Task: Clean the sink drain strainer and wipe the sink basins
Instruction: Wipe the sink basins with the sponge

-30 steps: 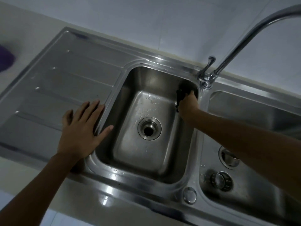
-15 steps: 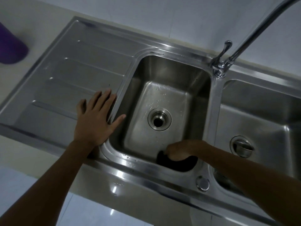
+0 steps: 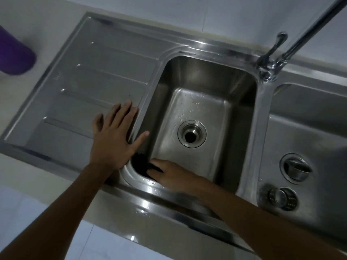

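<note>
The right hand (image 3: 173, 175), fingers flat, presses a dark pad (image 3: 141, 164) into the basin's (image 3: 202, 102) lower-left corner. The left hand (image 3: 112, 139) lies spread wide and empty on the drainboard (image 3: 97, 72), thumb over the rim. The pad looks soft and light, best pinned under the fingertips; its axis is hidden. The strainer (image 3: 283, 198), lower right, looks rigid and wet-slippery; it lies tilted, so take it by its rim.

Legible text: none. Steel sink (image 3: 116, 59), tap (image 3: 270, 70) and purple container (image 3: 15, 53) carry no readable markings, perhaps owing to dim light.
</note>
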